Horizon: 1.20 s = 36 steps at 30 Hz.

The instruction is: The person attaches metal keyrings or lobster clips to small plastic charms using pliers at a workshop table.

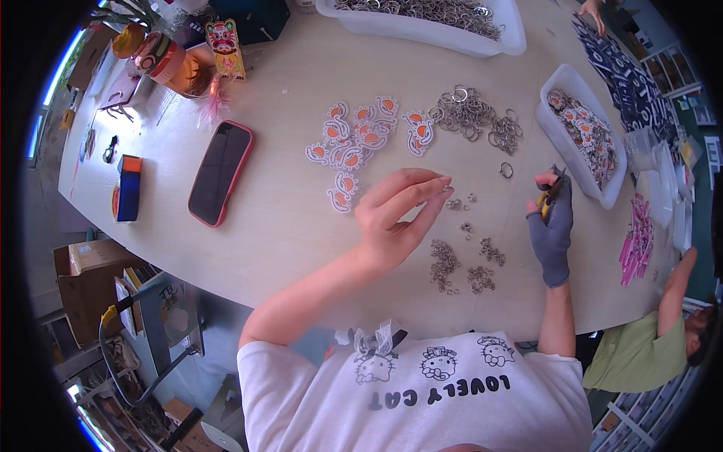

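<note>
My left hand is bare and pinches something tiny, perhaps a small metal ring, between thumb and fingertips. A grey fingerless glove covers my right hand, which is closed around pliers with yellow on the handles and dark jaws pointing away from me. Between the hands lie small piles of little metal rings. Beyond my left hand are several flat white and orange charms, with one set apart to the right. A heap of keyrings lies farther off, and a single keyring rests near the pliers.
A white tub of finished-looking charms stands to the right, and a larger tub of metal rings at the far side. Pink strips lie at the right edge. A red-cased phone sits left. A person in green is at right.
</note>
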Tool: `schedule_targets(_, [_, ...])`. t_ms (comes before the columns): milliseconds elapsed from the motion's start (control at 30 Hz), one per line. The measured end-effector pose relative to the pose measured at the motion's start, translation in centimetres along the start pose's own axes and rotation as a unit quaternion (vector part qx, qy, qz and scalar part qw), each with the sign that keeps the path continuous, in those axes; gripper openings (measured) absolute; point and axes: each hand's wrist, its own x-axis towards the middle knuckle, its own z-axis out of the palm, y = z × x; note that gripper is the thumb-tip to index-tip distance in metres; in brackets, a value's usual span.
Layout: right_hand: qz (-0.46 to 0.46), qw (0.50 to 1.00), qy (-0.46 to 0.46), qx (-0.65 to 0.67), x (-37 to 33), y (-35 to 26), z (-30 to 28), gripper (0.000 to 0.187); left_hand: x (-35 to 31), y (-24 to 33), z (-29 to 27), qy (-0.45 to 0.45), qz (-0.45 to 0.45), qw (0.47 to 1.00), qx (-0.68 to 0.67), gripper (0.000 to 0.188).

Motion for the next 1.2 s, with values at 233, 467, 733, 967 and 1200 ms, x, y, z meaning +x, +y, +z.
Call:
schedule_targets(233, [0.034,0.99,-0.102,-0.087,-1.3,-1.6,1.4,0.036,0.2,-0.6,-0.1,-0.014,0.07,0.997,0.026,0.027])
schedule_targets(467, [-0.111,0.97,-0.09,-0.195,0.5,-10.4,4.1,0.043,-0.1,-0.2,-0.4,-0.006,0.092,0.995,0.035,0.029])
schedule_targets(733, [-0.123,0.956,-0.104,-0.247,0.3,-10.6,4.2,0.038,-0.3,-0.1,-0.3,0.002,0.094,0.995,0.023,0.025])
schedule_targets(967, [-0.114,0.956,-0.125,-0.24,0.1,-10.3,3.7,0.037,-0.4,0.3,-0.4,-0.015,0.054,0.998,-0.004,0.025])
schedule_targets(1200, [-0.118,0.951,-0.153,-0.242,0.5,-9.3,2.5,0.036,0.5,-0.3,-1.0,-0.126,-0.041,0.988,-0.085,0.024])
